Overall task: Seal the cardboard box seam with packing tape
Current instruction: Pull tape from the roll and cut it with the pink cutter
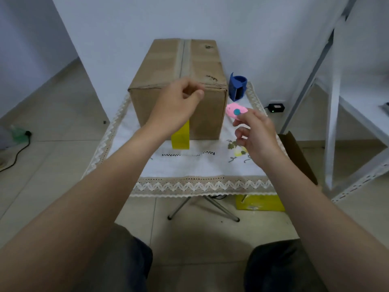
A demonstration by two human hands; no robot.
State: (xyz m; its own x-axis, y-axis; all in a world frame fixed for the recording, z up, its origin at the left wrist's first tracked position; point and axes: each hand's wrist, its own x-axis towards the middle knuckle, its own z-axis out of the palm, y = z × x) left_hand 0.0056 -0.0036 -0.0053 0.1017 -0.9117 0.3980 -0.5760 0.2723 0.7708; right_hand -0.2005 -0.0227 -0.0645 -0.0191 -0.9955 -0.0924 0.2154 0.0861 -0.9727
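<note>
Folding table (202,169) with white embroidered cloth, zigzag lace trim. Behind table: plain pale blue-grey wall (252,28). Under and around table: beige floor tiles (52,114). Right of table: white metal rack (336,106), black adapter (276,107) at wall base. Left of table: black cable (19,150) on floor. Light dim, even.

Head camera looks forward and down, close over the table (202,165)

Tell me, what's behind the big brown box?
Behind the cardboard box only a plain wall shows. A blue tape dispenser stands beside its right rear corner. Anything low, right behind the box, is hidden by it.
</note>
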